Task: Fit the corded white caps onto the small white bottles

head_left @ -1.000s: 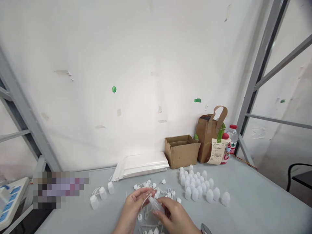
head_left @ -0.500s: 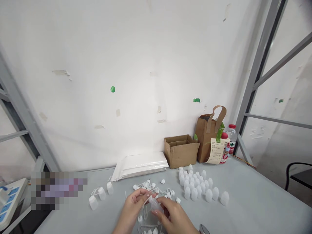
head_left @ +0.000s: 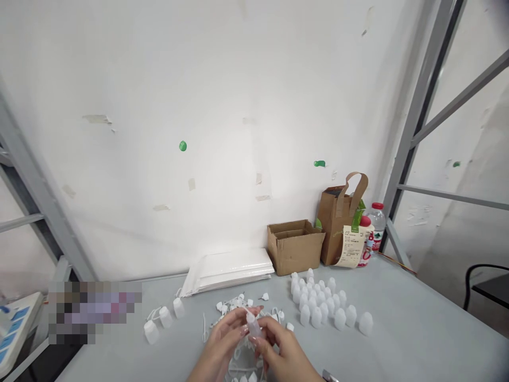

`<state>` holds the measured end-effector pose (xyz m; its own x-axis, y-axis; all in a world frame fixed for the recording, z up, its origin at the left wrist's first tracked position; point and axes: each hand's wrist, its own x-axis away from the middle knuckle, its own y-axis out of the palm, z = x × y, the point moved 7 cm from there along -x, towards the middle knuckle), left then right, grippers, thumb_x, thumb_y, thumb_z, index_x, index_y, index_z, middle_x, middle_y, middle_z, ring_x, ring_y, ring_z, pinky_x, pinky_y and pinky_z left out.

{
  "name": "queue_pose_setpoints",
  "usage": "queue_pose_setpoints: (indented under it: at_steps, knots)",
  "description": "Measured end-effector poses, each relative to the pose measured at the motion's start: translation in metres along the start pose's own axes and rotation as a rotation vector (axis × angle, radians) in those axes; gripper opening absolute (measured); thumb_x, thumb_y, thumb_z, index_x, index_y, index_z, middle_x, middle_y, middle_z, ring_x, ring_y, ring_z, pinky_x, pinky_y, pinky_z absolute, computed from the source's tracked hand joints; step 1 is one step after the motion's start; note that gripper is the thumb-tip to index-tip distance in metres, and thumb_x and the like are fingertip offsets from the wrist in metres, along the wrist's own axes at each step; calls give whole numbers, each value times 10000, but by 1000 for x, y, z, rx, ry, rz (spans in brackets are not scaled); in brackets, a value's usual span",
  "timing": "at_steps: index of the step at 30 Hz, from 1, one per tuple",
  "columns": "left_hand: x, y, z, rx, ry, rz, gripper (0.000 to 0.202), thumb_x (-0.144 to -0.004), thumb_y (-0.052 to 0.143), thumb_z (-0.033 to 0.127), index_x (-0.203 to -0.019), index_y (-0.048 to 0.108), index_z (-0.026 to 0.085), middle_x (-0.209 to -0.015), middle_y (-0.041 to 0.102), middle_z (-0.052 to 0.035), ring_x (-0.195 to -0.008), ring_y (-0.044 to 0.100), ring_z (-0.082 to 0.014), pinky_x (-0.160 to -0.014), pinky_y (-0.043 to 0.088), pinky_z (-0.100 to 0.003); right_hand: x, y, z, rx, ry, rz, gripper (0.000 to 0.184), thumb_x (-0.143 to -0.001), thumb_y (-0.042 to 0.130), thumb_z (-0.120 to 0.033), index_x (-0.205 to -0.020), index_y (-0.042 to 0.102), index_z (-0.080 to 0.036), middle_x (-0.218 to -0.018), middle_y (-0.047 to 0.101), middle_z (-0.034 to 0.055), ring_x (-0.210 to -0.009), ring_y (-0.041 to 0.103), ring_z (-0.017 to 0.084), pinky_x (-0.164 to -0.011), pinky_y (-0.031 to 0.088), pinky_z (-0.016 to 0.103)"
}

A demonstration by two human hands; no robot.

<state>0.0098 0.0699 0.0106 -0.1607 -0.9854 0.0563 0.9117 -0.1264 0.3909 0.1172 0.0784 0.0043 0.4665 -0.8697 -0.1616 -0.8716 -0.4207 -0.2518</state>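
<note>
Left hand (head_left: 226, 339) and right hand (head_left: 284, 347) hold a translucent white plastic dropper bottle (head_left: 253, 324) upright, fingers closed on it from both sides, over loose white tethered caps (head_left: 238, 306). Translucent white bottles (head_left: 318, 317) stand grouped apart on the grey tabletop (head_left: 417, 318), clear of the caps.

Head cam's looking forward and down, going pretty wide, catching the left hand (head_left: 226, 339) and right hand (head_left: 282, 350) low in frame, with the bench (head_left: 417, 318) and wall (head_left: 222, 106) beyond.
</note>
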Motion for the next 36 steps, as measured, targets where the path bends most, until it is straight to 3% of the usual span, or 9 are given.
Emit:
queue_pose_setpoints:
  at_steps: [3,9,15,19,23,25,32,36]
  knots:
    - [1,1,-2,19,-37,-3,301,-649,672,312,-924,708,195,-1096,683,-108,-1054,563,-299,-938,367,-410,0,3,4,-14,17,0,343,-803,480,-469,-879,555,-143,-597,514,-15,-508,476,130,-505,400,235]
    - [-3,0,-9,15,-32,21,284,-645,653,329,-874,716,174,-1012,709,-105,-1013,581,-283,-920,375,-377,2,-2,3,231,18,33,201,-780,513,-316,-890,575,-160,-687,604,39,-622,538,175,-602,406,271]
    - [-3,0,-11,14,-66,42,251,-631,635,303,-828,713,169,-979,711,-108,-991,588,-291,-904,379,-390,2,-3,-1,296,5,37,206,-789,495,-317,-891,580,-159,-757,630,76,-663,551,197,-625,411,300]
    - [-2,1,-13,58,-59,34,248,-627,639,289,-834,711,173,-969,709,-107,-979,589,-289,-840,414,-371,1,1,3,99,8,43,249,-787,514,-409,-821,559,-167,-632,568,21,-581,532,164,-570,414,280]
    - [-3,4,-17,98,-68,-17,274,-673,616,299,-904,701,179,-1055,683,-118,-919,607,-292,-678,453,-341,-4,15,16,-249,90,-27,450,-722,529,-614,-785,509,-168,-506,484,-46,-418,466,105,-446,404,241]
    - [-3,5,-20,126,-87,-55,280,-704,587,280,-937,696,168,-1074,677,-126,-884,618,-283,-664,452,-337,-7,21,21,-399,115,-51,505,-663,562,-663,-757,486,-173,-492,479,-60,-381,453,85,-417,403,227]
    - [-1,7,-23,283,-161,-157,313,-755,518,272,-994,685,159,-1110,669,-122,-792,637,-249,-647,462,-336,-10,28,16,-660,58,-151,487,-628,650,-611,-728,495,-161,-483,532,-53,-381,505,76,-412,408,197]
    - [-1,4,-24,322,-184,-120,311,-732,509,261,-951,701,153,-1062,692,-92,-917,610,-253,-729,473,-329,-8,32,13,-778,59,-212,448,-632,692,-551,-729,546,-139,-509,538,-50,-392,512,65,-424,392,182]
